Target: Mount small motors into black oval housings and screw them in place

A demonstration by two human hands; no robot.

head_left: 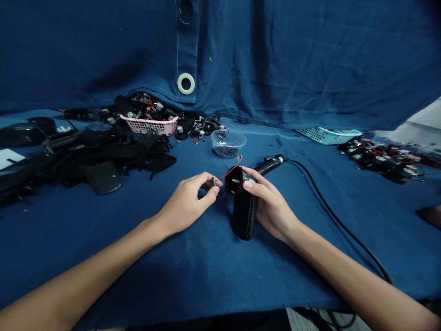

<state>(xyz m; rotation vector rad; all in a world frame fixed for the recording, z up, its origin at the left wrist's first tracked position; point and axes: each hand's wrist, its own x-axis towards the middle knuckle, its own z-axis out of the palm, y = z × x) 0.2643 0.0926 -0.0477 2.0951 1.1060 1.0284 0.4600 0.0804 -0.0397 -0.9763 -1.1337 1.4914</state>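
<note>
My left hand (193, 197) pinches a small circuit board (214, 181) between thumb and fingertips. A red wire (225, 174) runs from it to a small round metal-centred piece (240, 158) above the rim of a black housing. My right hand (270, 197) is closed around that black plastic housing (244, 216), which has a round open end facing left and a flat body hanging down. The inside of the opening is dark, with a few light spots. Just behind my right hand lies a black corded tool (272, 162), apart from the housing.
A clear bowl (228, 143) with small dark bits stands behind my hands. Black plastic parts (103, 161) are heaped at left, near a pink basket (149, 125) of wired parts. At right are a teal basket (329, 136), a wired pile (382, 158) and a black cable (330, 207).
</note>
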